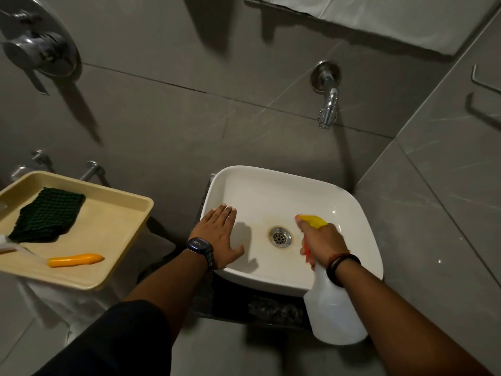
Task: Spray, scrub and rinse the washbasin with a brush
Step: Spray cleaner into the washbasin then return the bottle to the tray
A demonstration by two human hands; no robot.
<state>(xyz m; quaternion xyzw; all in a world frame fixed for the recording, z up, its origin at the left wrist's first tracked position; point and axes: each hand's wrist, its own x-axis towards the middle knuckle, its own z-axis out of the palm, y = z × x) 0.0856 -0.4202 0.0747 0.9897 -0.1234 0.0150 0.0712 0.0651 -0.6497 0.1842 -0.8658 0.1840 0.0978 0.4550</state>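
Note:
A white square washbasin (273, 191) stands below a wall tap, with a brownish stain around its metal drain (280, 236). My right hand (324, 241) is shut on a white spray bottle (334, 310) with a yellow nozzle and an orange trigger; the nozzle points into the bowl just right of the drain. My left hand (221, 234) lies flat and open on the basin's left rim. The brush (76, 260), with its orange handle, lies in a beige tray (108, 213) to the left; its bristle end is mostly cut off by the frame edge.
A dark green scrub pad (47, 214) lies in the tray. A chrome tap (328, 100) juts from the grey tiled wall above the basin. A shower mixer (40, 47) sits top left. The basin rests on a dark stone counter (271, 308).

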